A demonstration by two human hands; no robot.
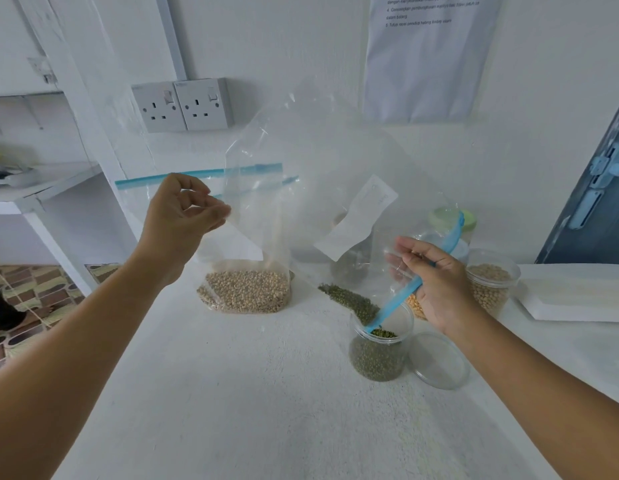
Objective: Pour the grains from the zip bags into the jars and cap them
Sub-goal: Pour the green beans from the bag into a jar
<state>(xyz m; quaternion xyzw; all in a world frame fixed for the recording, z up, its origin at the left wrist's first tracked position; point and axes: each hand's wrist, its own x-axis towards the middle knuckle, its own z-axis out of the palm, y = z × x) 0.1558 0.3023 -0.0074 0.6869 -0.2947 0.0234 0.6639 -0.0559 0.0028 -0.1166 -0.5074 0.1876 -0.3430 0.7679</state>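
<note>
Head view:
- Left hand (183, 216) raised, thumb and fingertips pinching a bottom corner of the clear zip bag (322, 174), which is held upturned and tilted.
- Right hand (436, 282) grips the bag's blue zip strip (419, 282) near the mouth, fingers curled over it.
- Bag mouth sits inside the open jar (380, 348) on the white counter (249, 393), below and left of the right hand.
- Green grains (353, 301) lie along the bag's lower fold, just above the jar rim; more fill the jar.
- Clear lid (439, 362) lies flat, touching the jar's right side.
- A second bag of pale beans (245, 289) stands below the left hand.
- A jar of pale beans (491, 282) stands behind the right hand.
</note>
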